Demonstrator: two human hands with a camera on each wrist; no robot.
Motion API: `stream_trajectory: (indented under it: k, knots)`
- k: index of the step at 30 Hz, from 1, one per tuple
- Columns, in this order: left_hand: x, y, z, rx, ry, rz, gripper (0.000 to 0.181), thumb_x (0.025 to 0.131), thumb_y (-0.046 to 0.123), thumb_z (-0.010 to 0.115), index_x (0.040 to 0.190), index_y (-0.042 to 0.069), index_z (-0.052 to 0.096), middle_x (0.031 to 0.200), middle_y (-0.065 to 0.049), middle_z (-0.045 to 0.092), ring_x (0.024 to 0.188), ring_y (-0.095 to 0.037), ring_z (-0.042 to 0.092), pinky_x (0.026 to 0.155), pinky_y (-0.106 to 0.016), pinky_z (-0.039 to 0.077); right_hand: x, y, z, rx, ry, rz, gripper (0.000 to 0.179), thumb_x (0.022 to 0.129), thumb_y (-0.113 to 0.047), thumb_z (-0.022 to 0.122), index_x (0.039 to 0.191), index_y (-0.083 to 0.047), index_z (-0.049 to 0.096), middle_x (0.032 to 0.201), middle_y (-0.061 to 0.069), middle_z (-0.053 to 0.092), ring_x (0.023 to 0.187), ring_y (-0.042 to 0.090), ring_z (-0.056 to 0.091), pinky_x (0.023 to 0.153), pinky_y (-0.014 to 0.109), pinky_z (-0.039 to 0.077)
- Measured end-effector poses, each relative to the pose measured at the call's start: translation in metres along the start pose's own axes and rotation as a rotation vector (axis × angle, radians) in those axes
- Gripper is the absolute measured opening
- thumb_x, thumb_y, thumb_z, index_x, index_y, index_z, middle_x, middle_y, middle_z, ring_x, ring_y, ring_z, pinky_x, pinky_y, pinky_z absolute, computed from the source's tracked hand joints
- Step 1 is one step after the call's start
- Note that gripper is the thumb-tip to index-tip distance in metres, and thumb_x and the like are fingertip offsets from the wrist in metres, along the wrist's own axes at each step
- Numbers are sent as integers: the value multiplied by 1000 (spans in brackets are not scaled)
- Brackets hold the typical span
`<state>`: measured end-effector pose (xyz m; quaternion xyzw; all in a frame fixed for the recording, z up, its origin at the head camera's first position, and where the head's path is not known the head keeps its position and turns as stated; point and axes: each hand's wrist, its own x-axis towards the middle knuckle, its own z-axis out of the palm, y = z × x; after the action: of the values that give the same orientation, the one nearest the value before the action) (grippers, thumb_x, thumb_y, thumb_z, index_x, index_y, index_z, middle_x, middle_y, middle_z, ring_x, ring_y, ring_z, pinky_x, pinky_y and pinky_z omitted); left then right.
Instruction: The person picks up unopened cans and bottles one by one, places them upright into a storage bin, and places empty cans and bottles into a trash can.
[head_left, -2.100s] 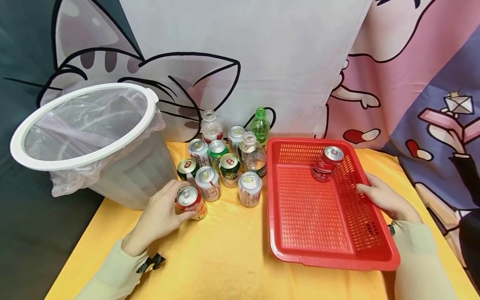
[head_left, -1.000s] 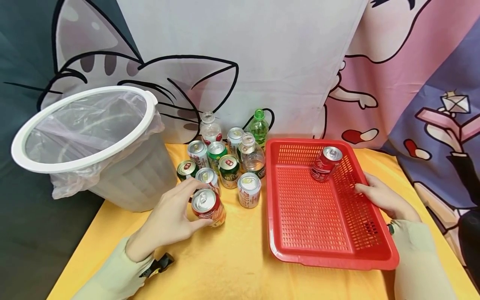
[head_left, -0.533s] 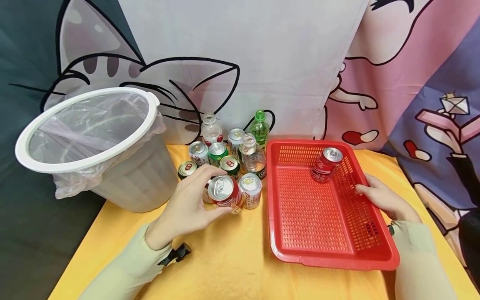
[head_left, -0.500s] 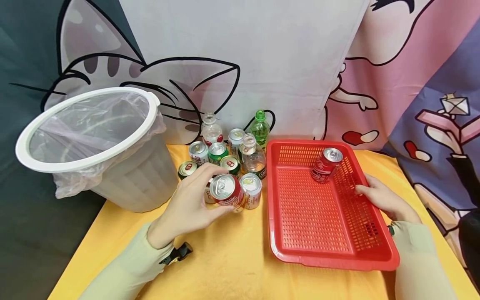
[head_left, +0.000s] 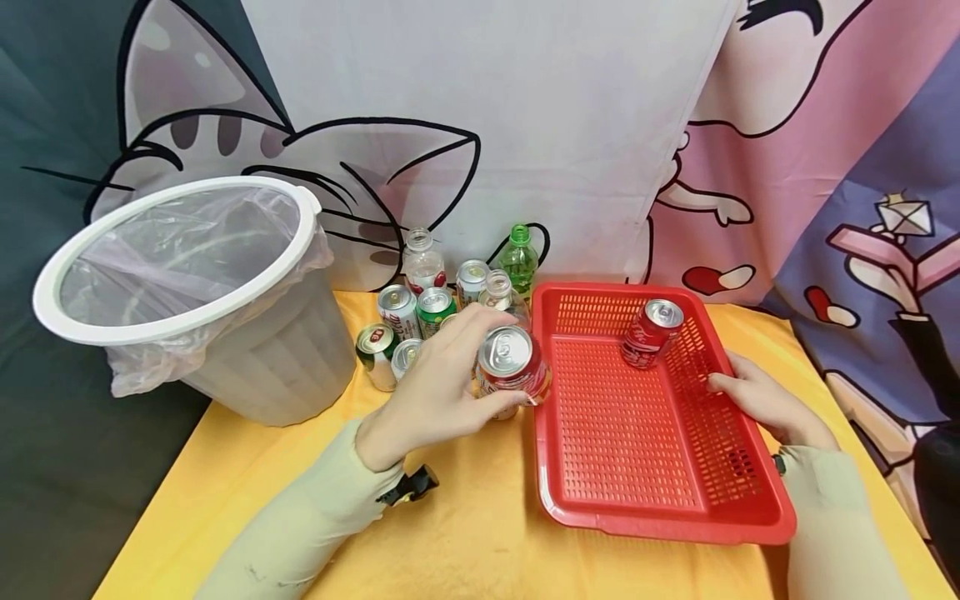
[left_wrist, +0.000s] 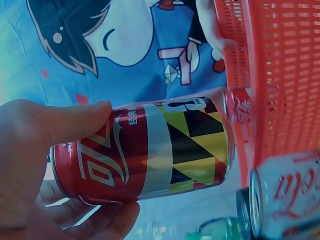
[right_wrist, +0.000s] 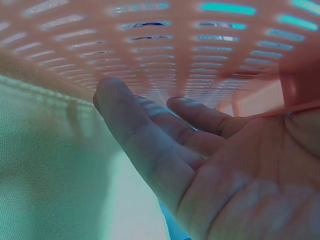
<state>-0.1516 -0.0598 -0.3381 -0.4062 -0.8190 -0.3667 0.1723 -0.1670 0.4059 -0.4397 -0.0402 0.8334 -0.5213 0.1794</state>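
Observation:
My left hand (head_left: 438, 392) grips a red cola can (head_left: 506, 354) between thumb and fingers, at the left rim of the red plastic basket (head_left: 622, 521). In the left wrist view the can (left_wrist: 155, 150) shows a red end and a black-and-yellow pattern, thumb on one side and fingers on the other. My right hand (head_left: 768, 400) holds the basket's right rim, thumb over the inside. Its fingers (right_wrist: 145, 135) lie along the slotted outer wall in the right wrist view. Another red cola can (head_left: 651, 333) stands inside the basket, towards the far right.
Several cans, such as a green one (head_left: 435, 308), and a green bottle (head_left: 519, 258) and clear bottles (head_left: 423, 258) stand behind my left hand. A lined white-rimmed bin (head_left: 292, 367) stands at the left. A yellow cloth (head_left: 465, 517) covers the table.
My left hand has lifted the red can from beside the other cans and carried it right to the basket's left rim. My right hand has stayed on the basket.

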Motion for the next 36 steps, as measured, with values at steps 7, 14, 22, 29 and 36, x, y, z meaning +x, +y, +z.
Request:
stream_trajectory:
  k: [7, 14, 22, 29, 36]
  knots:
    - [28, 8, 23, 23, -47, 16, 68, 78, 29, 89, 134, 9, 56, 129, 0, 60, 119, -12, 57, 107, -30, 48, 1, 0, 1, 2, 8, 5, 51, 104, -5, 44, 150, 7, 27, 114, 20, 66, 85, 25, 77, 71, 44, 65]
    - [53, 10, 49, 45, -127, -9, 71, 78, 32, 90, 136, 10, 54, 128, 1, 59, 117, -10, 58, 105, -28, 49, 0, -3, 2, 25, 6, -2, 55, 102, -6, 45, 152, 4, 25, 117, 26, 63, 86, 29, 77, 71, 48, 65]
    - [74, 1, 84, 73, -260, -91, 70, 81, 36, 87, 138, 13, 53, 129, 2, 59, 118, -10, 59, 104, -30, 51, 0, -4, 2, 13, 8, 8, 52, 103, -7, 45, 151, 5, 28, 117, 27, 64, 86, 28, 77, 72, 46, 65]
    - [99, -3, 99, 212, -467, -144, 66, 83, 40, 86, 134, 14, 52, 125, 3, 58, 112, -10, 58, 99, -29, 53, 0, -4, 3, 24, 7, -3, 50, 103, -5, 45, 149, 6, 29, 114, 23, 66, 85, 28, 77, 72, 45, 65]
    - [118, -10, 112, 332, -568, -180, 64, 80, 38, 87, 128, 15, 51, 115, 5, 58, 102, -12, 60, 85, -32, 55, 0, -3, 2, 15, 2, -5, 52, 103, -4, 43, 150, 8, 26, 116, 27, 64, 85, 25, 76, 71, 43, 65]
